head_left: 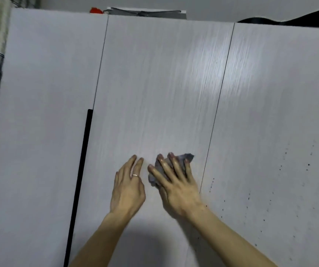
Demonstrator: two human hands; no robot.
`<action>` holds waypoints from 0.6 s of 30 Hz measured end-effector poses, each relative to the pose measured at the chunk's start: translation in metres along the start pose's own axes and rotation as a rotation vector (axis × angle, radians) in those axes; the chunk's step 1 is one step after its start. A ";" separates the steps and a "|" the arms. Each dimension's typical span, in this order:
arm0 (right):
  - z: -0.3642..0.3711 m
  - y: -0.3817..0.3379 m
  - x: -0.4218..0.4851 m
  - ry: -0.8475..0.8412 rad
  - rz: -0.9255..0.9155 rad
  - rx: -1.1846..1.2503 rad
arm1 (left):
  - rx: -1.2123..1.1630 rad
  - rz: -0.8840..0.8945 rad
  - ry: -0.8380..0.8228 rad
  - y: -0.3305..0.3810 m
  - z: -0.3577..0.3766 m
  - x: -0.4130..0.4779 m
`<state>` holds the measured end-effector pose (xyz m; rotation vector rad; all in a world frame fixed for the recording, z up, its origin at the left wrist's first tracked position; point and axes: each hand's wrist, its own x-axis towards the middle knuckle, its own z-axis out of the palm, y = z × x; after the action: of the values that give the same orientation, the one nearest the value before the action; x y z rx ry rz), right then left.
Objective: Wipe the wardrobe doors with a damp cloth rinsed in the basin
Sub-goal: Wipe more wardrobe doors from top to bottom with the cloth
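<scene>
The right hand [176, 182] presses the cloth [158, 170] flat-fingered on the middle door [154, 93]; left hand [127, 187] rests open. Best to keep pressure even, overlapping strokes toward the specks at right.

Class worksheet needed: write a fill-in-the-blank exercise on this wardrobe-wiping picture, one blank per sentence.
1. The hand pressing the cloth is the person's ____ one.
2. The left hand wears a ____.
3. Dark specks dot the door on the ____.
Missing words: right; ring; right.
</scene>
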<state>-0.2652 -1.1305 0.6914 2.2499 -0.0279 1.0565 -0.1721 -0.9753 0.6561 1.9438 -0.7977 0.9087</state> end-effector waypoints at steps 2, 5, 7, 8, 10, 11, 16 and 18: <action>0.003 0.016 -0.043 -0.060 -0.007 -0.012 | -0.004 0.036 -0.013 0.002 0.005 -0.011; -0.022 0.070 -0.050 -0.035 0.096 -0.027 | 0.010 0.158 -0.052 0.015 0.012 -0.021; -0.045 0.112 -0.024 0.032 0.316 0.001 | 0.009 0.218 -0.081 0.030 0.018 -0.021; -0.057 0.131 -0.007 0.059 0.434 0.039 | 0.007 0.246 -0.088 0.039 0.021 -0.020; -0.076 0.155 0.016 0.111 0.582 0.087 | 0.019 0.291 -0.114 0.061 0.026 -0.017; -0.077 0.153 0.019 0.130 0.603 0.105 | 0.035 0.293 -0.133 0.069 0.027 -0.015; -0.018 0.080 -0.081 0.036 0.451 0.062 | 0.087 0.246 -0.134 0.094 0.043 -0.019; -0.004 0.069 -0.121 -0.052 0.300 0.016 | 0.087 0.219 -0.157 0.096 0.047 -0.024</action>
<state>-0.3685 -1.2116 0.6467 2.3361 -0.3911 1.1527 -0.2467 -1.0557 0.6569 2.0509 -1.0959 0.9404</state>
